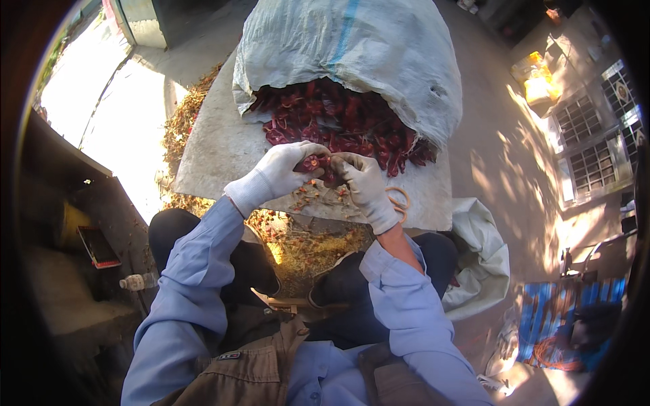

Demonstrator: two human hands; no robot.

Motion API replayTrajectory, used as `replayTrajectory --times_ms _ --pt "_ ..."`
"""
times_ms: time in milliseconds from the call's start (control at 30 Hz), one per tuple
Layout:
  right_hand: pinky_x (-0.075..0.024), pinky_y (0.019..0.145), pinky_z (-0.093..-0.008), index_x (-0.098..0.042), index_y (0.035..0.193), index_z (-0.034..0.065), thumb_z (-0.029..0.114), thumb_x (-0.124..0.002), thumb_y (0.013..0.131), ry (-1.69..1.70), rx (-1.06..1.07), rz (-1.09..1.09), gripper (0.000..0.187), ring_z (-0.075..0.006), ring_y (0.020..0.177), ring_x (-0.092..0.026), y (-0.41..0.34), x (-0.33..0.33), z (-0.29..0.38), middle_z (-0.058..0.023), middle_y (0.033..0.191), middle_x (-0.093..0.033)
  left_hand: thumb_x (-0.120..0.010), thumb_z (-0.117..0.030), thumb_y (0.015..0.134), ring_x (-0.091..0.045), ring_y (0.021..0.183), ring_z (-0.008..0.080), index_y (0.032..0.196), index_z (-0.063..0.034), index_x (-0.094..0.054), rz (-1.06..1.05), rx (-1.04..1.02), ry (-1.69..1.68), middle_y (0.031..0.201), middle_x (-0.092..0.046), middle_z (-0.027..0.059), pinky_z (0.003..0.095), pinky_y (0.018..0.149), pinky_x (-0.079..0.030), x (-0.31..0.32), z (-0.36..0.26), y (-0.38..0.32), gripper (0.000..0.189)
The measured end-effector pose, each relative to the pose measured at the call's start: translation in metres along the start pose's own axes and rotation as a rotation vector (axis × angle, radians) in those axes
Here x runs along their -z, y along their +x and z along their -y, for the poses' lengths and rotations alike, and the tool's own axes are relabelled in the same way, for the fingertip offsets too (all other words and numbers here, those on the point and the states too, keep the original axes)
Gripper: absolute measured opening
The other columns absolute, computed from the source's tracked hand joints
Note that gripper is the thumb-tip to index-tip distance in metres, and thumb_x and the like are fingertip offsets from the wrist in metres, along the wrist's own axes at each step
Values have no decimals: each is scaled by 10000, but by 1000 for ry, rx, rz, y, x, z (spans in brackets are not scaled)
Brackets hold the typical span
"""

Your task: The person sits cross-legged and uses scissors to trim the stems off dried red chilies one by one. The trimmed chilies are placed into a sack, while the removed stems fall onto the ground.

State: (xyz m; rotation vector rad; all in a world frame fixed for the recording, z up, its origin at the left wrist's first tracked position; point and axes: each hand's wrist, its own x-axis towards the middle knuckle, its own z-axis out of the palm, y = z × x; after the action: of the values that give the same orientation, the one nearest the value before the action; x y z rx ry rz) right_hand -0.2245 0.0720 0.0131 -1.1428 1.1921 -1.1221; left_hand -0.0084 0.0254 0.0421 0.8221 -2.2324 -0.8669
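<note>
My left hand [290, 165], in a white knit glove, is closed around a few dried red chili peppers [312, 163], their stem ends turned toward me. Fingertips of my right hand [360, 177], gloved too and stained dark at the tips, pinch at the stem side of the same peppers. Just beyond both hands, a heap of dried red chilies [330, 114] spills from the mouth of a white woven sack [350, 45] with a blue stripe. Orange-handled scissors [398, 199] lie by my right wrist, their blades hidden.
A pale board [218, 147] carries the sack and scattered stem bits. Stems and debris [299, 254] cover the ground between my feet. At right lies a second whitish sack [477, 259]; at left, a plastic bottle [138, 281]. Blue slatted surface [569, 319] and yellow bag [537, 81] stand farther right.
</note>
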Motion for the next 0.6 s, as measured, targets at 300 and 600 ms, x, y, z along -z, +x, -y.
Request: replayTrajectory --times_ms 300,600 --pt "-590 731 -306 -690 1167 -68 190 -658 1018 198 38 -170 299 -175 799 -731 -4 30 2 -125 990 -756 -761 -63 899 -656 1042 108 1233 -21 -656 -35 205 -208 1115 -736 78 298 961 -524 6 -5 -2 353" --pt "-555 875 -461 -723 1135 56 330 -807 818 -1179 26 -444 427 -379 1019 -694 18 56 -30 -184 1128 -692 -789 -25 883 -624 777 78 1241 -17 -631 -97 307 -601 964 -685 27 246 688 -540 17 -12 2 391"
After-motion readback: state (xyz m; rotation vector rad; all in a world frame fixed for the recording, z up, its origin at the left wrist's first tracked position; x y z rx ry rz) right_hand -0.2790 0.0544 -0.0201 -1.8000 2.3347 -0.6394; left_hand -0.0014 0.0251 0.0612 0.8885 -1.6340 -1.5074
